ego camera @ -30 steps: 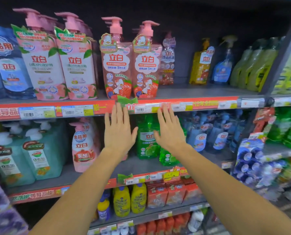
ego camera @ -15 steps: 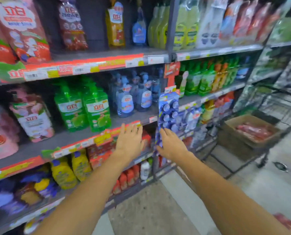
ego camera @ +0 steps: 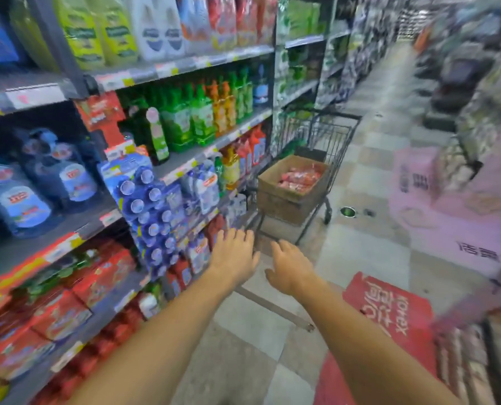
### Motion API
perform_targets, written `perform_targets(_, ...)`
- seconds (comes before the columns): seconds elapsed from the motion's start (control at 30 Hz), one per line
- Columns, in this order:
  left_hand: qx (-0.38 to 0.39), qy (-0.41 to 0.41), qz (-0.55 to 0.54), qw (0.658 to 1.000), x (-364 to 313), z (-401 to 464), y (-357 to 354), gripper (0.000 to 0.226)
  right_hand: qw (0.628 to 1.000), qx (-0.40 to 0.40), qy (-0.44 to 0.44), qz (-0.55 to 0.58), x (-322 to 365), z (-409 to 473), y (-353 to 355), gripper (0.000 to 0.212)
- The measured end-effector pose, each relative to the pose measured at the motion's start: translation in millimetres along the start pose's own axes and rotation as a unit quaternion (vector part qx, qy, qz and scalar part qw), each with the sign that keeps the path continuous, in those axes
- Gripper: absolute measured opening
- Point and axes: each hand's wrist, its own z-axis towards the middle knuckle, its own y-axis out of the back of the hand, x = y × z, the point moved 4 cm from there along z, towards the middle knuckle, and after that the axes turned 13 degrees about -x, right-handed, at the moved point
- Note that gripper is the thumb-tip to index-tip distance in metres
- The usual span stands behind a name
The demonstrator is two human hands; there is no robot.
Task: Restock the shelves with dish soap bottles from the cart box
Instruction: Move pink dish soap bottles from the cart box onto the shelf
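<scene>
Along the aisle's nine-o'clock side, tiered shelves point(ego camera: 185, 65) densely faced with cleaning products: green and orange bottles point(ego camera: 202, 118) on the middle tier, blue bottles point(ego camera: 35, 185) lower toward eight o'clock, red cartons point(ego camera: 62, 314) near the floor. No obvious open gap visible from this angle, though much blurred.

Ahead toward one o'clock, wire cart point(ego camera: 316, 147) parked just beside the shelving, well apart from both hands. Inside the cart, open cardboard box point(ego camera: 290, 197), holding pink-red packs point(ego camera: 299, 178), presumably the dish soap stock; count unreadable, contents seemingly filling the box floor.

On the floor at four o'clock, red printed mat point(ego camera: 389, 305); at three o'clock, pink cartons point(ego camera: 462, 223).

At centre, left hand point(ego camera: 234, 258) and right hand point(ego camera: 291, 268), both extended toward the cart, fingers loosely spread, released, grasping nothing.

Judged stage: between placements, reaching back for fresh stock. Remaining: close on the box, lift out bottles, carry to the shelf, face them up; box apparently far from emptied, so much restocking likely left.
</scene>
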Motion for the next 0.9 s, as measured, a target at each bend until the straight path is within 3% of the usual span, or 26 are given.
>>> perform_targets(0.37, 0.051, -0.113, -0.017, 0.992, -121, 142, -77, 0.054, 0.995, -0.007, -0.097, -0.005, -168, 51, -6, 0.055)
perform_targets(0.47, 0.067, -0.12, -0.032, 0.99, -151, 190, -111, 0.061, 0.993, 0.015, -0.12, -0.017, -222, 79, -4, 0.056)
perform_targets(0.63, 0.07, -0.112, -0.038, 0.99, -188, 267, -150, 0.048, 0.987, 0.065, -0.139, -0.048, -298, 133, 3, 0.045)
perform_targets(0.9, 0.088, -0.095, -0.032, 0.991, -217, 373, -183, 0.046, 0.987, 0.08, -0.129, -0.055, -365, 221, 6, 0.044)
